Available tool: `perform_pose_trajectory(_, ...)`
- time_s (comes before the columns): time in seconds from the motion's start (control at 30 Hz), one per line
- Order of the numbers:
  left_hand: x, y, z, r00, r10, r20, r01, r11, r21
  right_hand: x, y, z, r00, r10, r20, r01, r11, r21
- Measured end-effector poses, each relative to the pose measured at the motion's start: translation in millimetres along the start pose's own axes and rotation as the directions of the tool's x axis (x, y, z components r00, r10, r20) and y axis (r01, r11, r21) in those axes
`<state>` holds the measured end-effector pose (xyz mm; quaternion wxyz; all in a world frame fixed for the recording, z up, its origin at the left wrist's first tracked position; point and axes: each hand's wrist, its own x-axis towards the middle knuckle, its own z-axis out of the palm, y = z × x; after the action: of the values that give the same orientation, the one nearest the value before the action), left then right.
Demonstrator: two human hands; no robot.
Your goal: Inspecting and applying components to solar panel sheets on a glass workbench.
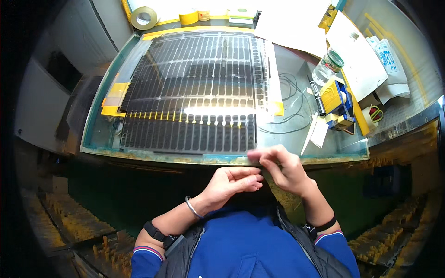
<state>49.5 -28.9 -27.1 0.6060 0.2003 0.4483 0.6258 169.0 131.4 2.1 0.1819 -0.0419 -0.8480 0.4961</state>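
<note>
My left hand is curled palm-up close to my chest, just below the front edge of the glass table, its fingertips meeting my right hand. My right hand pinches something small and thin at that front edge; what it is cannot be made out. On the glass lies a large dark panel of cell strips, with yellow tape pieces along one row and at its left side. Both wrists wear dark bands, and the left one also has a metal bangle.
Tape rolls stand at the back edge. To the right are a clear jar, a yellow and blue tape dispenser, a pen-like tool, thin black wires and white paper sheets.
</note>
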Motion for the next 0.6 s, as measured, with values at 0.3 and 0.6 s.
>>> perform_pose_trajectory(0.3, -2.0, 10.8, -2.0, 1.000, -0.004, -0.003, 0.003, 0.989, -0.149, -10.8, -10.3, -4.8, 0.958, -0.085, -0.274, 0.065, 0.994, -0.084)
perform_pose_trajectory(0.6, -4.9, 13.5, -0.2, 0.994, 0.100, 0.042, -0.092, 0.984, -0.151, -4.1, -10.3, 3.5, 0.930, -0.325, -0.173, 0.239, 0.890, -0.387)
